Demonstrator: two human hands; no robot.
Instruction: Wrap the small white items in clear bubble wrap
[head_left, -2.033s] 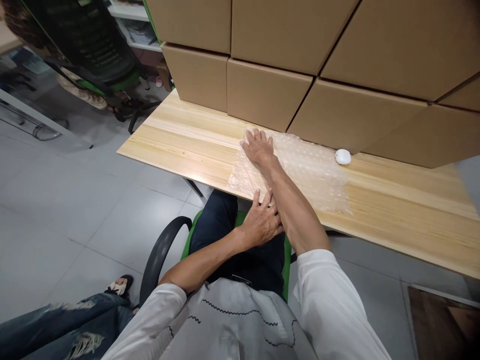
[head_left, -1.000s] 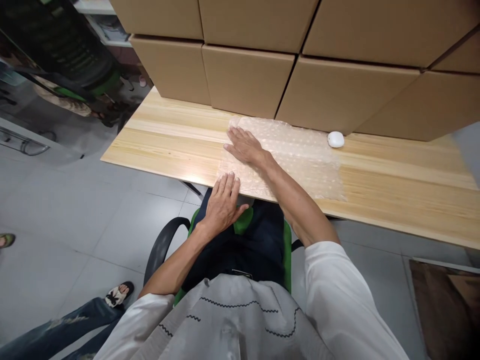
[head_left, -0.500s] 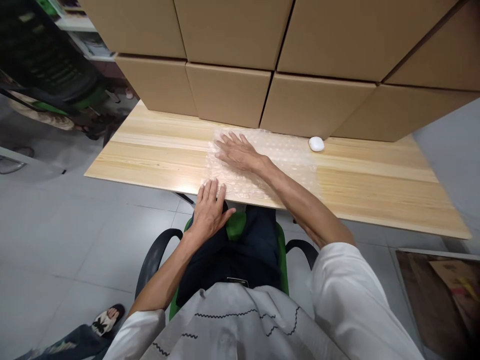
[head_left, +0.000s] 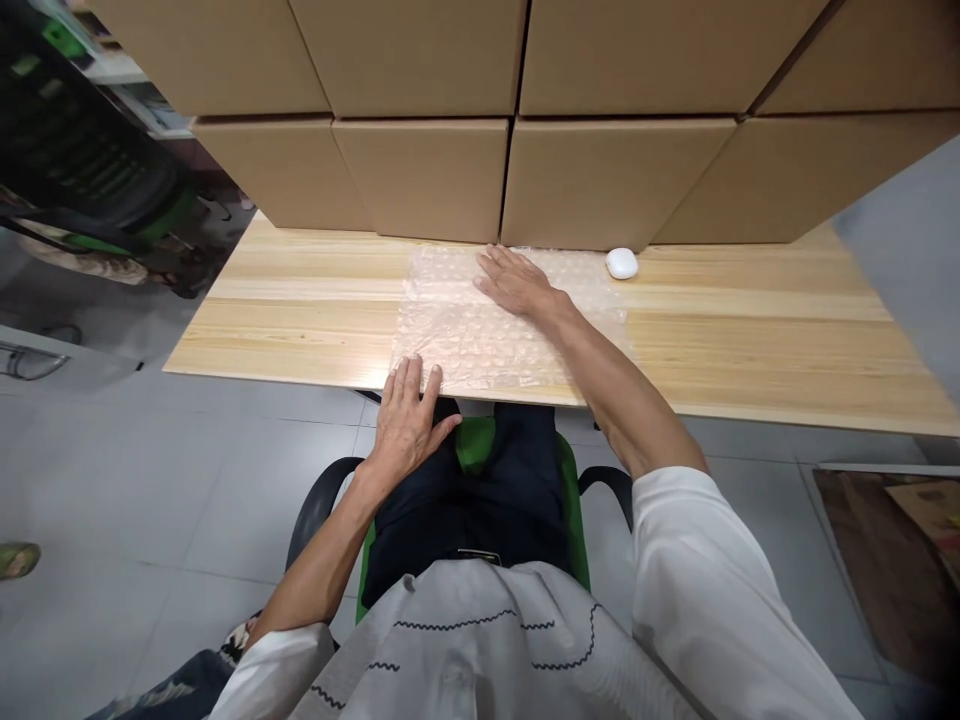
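While the right hand (head_left: pixel 517 282) is laid flat, fingers spread, on the far part of the bubble wrap sheet (head_left: pixel 480 340), its near left corner is pinned under the flat left hand (head_left: pixel 405 420); a white mouse (head_left: pixel 622 263) lies beyond, rightward.

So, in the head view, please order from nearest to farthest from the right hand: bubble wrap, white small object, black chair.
1. Bubble wrap: under the right hand.
2. White small object: to its right, by the boxes.
3. Black chair: far left, beyond the table.
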